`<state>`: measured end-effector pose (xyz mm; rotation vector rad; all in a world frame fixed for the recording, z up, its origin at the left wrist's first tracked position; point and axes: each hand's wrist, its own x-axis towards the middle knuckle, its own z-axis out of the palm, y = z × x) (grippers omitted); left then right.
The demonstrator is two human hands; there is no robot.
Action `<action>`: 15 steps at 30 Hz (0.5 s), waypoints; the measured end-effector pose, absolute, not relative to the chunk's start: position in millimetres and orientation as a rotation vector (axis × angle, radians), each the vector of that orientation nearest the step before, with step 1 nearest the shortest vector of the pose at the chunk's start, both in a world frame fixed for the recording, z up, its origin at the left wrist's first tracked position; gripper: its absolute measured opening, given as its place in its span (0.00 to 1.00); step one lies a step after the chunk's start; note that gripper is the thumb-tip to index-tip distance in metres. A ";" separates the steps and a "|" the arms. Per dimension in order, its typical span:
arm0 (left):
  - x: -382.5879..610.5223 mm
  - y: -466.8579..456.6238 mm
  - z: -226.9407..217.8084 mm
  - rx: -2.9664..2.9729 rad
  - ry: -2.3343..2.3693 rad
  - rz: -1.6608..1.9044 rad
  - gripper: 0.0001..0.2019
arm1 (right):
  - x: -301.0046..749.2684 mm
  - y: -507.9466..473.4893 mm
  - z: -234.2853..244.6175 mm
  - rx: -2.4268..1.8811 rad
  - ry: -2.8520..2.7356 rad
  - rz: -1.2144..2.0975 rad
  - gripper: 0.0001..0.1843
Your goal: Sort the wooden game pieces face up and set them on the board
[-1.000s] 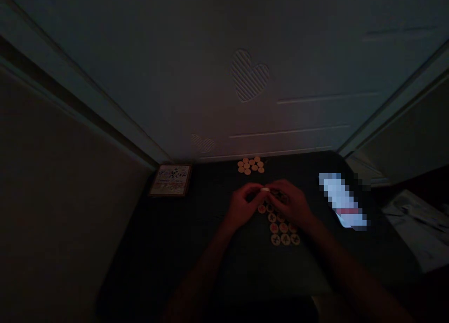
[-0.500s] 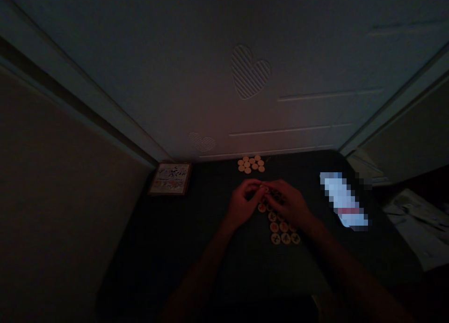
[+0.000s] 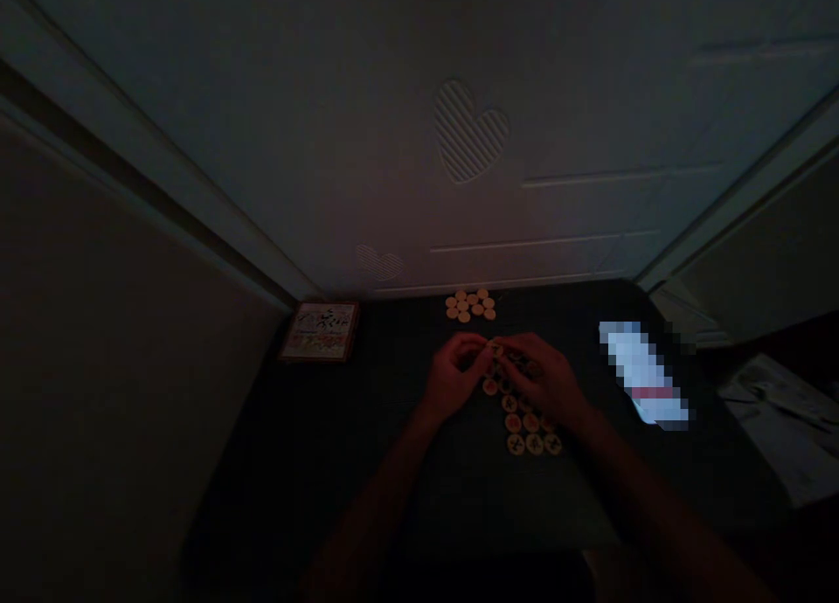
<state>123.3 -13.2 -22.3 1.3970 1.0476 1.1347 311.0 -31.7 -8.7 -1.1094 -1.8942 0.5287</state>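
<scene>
Between the fingertips of my left hand and my right hand is a round Chinese chess piece with a dark character on its face. Both hands pinch it from the sides, above the table. Beneath and in front of them lie more Chinese chess pieces in rows, some marked in red and some in black. My right hand hides part of these rows. A red-marked piece lies just below the left fingertips. Farther back, several blank-looking pieces sit in a loose group.
A flat box with a printed lid lies at the back left of the dark table. To the right is a bright, pixelated phone-like object. A pale panel with embossed hearts rises behind the table.
The held piece has turned so its dark-marked face shows more clearly. Both hands stay nearly in place, and the view has shifted very slightly.
</scene>
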 end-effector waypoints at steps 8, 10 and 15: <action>125.0 -14.3 -25.2 1.431 1.028 1.143 0.09 | 312.2 -30.4 -13.2 -1.107 -1.914 0.508 0.17; 124.3 -13.6 -26.9 1.430 1.040 1.151 0.09 | 312.8 -30.3 -13.4 -1.105 -1.932 0.517 0.18; 122.6 -12.5 -28.2 1.467 1.059 1.144 0.10 | 313.9 -30.1 -11.4 -1.111 -1.939 0.532 0.19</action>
